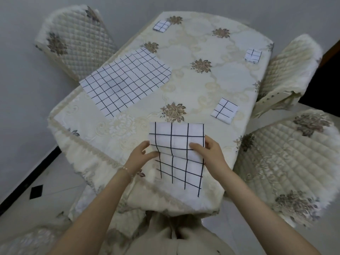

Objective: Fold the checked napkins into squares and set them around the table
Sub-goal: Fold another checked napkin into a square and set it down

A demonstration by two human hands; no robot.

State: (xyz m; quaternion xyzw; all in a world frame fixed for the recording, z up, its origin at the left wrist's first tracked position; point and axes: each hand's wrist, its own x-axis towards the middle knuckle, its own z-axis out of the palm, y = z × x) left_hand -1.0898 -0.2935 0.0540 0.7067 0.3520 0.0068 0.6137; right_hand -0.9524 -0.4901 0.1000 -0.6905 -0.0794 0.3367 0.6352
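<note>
A white napkin with black checks [176, 162] lies at the near edge of the table, partly folded, its far half lifted over the near half. My left hand [141, 153] pinches its left edge and my right hand [207, 150] pinches its right edge at the fold. Flat on the left side of the table lies an unfolded checked napkin [127, 80]. Three napkins folded into small squares sit on the table: one at the far left [161, 26], one at the far right [253, 55], one at the near right [224, 110].
The table [211, 81] wears a cream floral cloth with a lace hem. Quilted chairs stand at the far left [73, 41], at the right [287, 70] and at the near right [287, 162]. Pale floor tiles show at the lower left.
</note>
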